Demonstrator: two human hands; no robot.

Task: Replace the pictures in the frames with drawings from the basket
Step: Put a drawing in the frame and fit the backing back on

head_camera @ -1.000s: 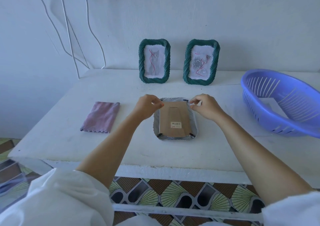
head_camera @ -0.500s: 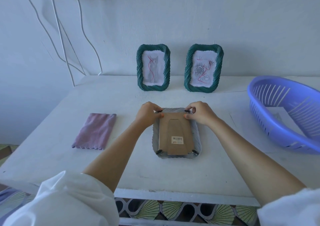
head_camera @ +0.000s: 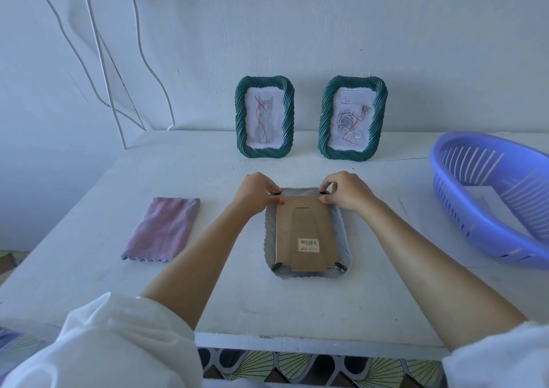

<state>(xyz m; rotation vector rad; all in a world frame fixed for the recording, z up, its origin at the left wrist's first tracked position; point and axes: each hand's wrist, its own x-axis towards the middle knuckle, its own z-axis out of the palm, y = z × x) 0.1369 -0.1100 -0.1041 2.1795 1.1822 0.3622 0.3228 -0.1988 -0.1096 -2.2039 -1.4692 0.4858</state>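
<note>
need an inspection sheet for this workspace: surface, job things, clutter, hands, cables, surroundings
surface: white table, nothing spilled on it
job's things: flat frame lies face down in the middle, cardboard back up, near clips turned outward; cat frame and rose frame stand upright at the wall; blue basket at the right holds a sheet
clutter: purple cloth lies flat, left of the flat frame
hands: left hand and right hand each pinch a far corner of the flat frame
cables: white cables hang down the wall at the left
surroundings: white wall; patterned floor
</note>
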